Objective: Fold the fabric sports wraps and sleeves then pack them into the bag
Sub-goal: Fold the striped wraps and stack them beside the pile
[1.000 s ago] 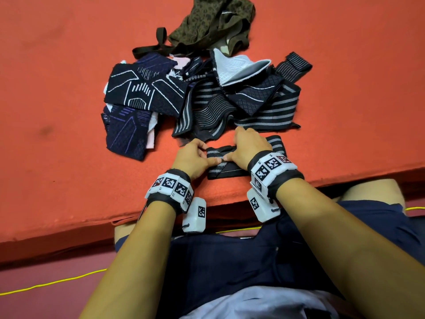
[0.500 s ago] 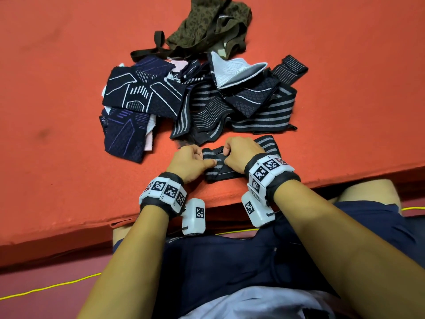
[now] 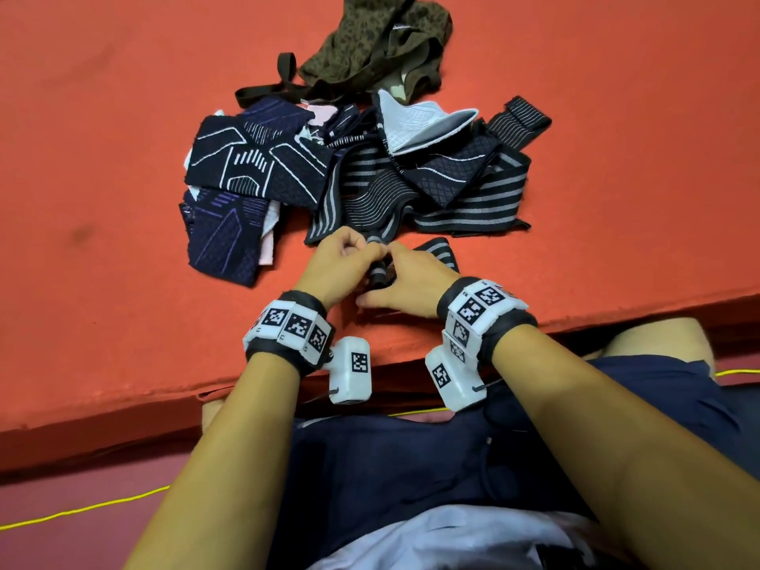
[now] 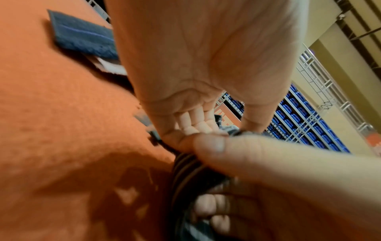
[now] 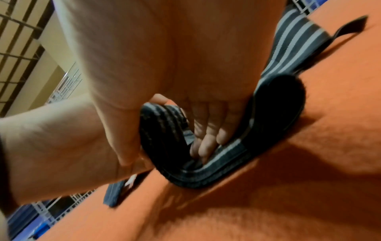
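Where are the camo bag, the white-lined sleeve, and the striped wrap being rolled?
camo bag (image 3: 370, 39), head view, upper body.
white-lined sleeve (image 3: 415, 125), head view, white lining.
striped wrap (image 5: 164, 135), right wrist view, rolled end.

Mat: orange-red felt-like mat (image 3: 123, 137), covers most of the head view; front edge runs across the lower part, dropping lower at the left.
Floor: maroon floor (image 3: 61, 499) below the mat's edge.
Cord: thin yellow cord (image 3: 82, 508) lying across the floor.
Clothing: dark navy shorts (image 3: 370, 466), pale shirt hem (image 3: 452, 540) at the bottom.
Background: metal railings (image 4: 321, 91) and rows of blue seats (image 4: 296, 124) in the left wrist view.
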The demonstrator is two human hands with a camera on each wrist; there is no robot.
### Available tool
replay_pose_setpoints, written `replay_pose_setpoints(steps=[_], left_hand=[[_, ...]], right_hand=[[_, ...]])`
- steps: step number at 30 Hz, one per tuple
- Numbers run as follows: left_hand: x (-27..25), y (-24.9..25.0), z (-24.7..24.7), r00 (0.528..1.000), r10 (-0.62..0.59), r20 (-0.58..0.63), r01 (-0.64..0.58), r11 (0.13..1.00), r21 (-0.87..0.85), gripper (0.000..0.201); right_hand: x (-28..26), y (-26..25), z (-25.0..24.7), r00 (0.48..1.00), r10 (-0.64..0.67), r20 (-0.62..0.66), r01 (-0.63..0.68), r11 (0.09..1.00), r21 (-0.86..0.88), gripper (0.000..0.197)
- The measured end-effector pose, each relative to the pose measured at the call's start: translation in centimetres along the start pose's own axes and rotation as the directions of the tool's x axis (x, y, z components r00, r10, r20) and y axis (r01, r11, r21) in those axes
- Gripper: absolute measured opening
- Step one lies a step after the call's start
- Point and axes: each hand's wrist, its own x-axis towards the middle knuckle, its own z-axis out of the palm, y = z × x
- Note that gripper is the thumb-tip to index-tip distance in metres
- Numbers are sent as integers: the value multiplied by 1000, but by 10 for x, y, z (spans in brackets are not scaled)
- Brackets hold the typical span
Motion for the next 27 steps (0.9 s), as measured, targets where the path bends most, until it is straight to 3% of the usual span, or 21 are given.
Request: replay_pose_setpoints(steps=[5,10,14,20,27], left_hand=[[-1,-1,18,995,45,87,-45,999,-3,22],[2,-15,21,999,52,15,-52,999,-5,18],[3,-27,24,999,-5,38,4,999,50,23],[9,-25,28,994,-1,106,-15,989,149,30],[6,-15,35,988,40,151,-83,953,291,42]], right_hand=[[2,14,-15,998,65,-18,-64,997,35,44],[1,25,-30,991,132,-28,-131,990,49,21],[-1,32,-32,954,270,-129,-285,952,-115,20],[-4,31,-39,905,395,-158,-418,896,-150,27],[-6,38,-56,930,343,-132,-362,917,-168,37]])
